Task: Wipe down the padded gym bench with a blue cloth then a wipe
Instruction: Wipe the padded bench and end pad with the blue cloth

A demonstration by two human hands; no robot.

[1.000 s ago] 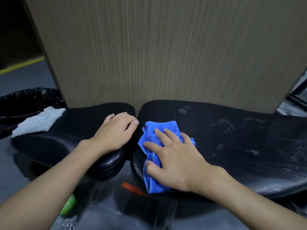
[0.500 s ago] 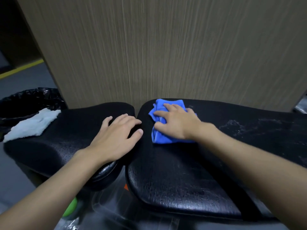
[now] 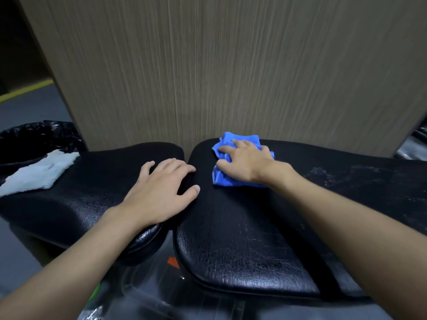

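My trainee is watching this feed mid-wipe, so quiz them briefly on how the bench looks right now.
1. True or false: the right hand presses the blue cloth onto the right bench pad.
2. Where does the white wipe lie? A) under the blue cloth B) on the left bench pad's left end C) draped over the right bench pad
3. Which hand touches no cloth?
Key: 1 true; 2 B; 3 the left hand.

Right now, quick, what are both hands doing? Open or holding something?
Left hand: open, resting flat on the bench pad.
Right hand: open, fingers spread, pressing down on the blue cloth.
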